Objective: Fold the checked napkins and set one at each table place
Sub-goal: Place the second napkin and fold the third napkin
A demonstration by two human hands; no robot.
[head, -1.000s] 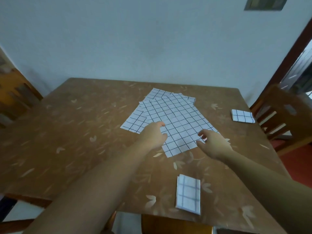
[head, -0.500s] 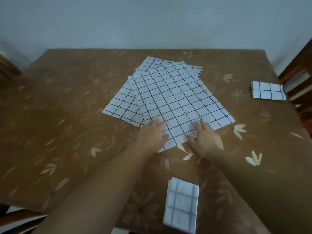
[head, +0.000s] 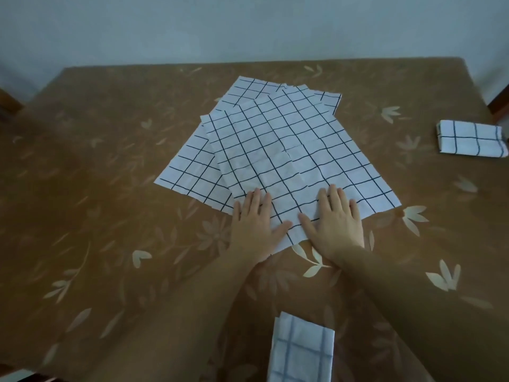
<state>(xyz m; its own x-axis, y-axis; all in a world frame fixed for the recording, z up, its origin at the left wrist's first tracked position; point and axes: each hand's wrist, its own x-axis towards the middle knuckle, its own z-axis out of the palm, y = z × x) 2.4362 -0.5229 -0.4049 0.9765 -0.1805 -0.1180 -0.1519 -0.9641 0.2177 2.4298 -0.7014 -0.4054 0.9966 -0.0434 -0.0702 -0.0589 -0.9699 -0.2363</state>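
Flattening now: my left grip (head: 254, 224) and right grip (head: 334, 221), curled a second ago, press wide and flat on the top napkin (head: 289, 150), centre frame, ready for folding.

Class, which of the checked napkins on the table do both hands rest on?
The top unfolded napkin of the middle pile: left hand and right hand lie flat on it. The near folded napkin and right-edge folded napkin lie untouched.

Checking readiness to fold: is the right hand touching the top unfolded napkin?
Touching. The head view shows the right hand lying flat, fingers straight, on the near edge of the top napkin.
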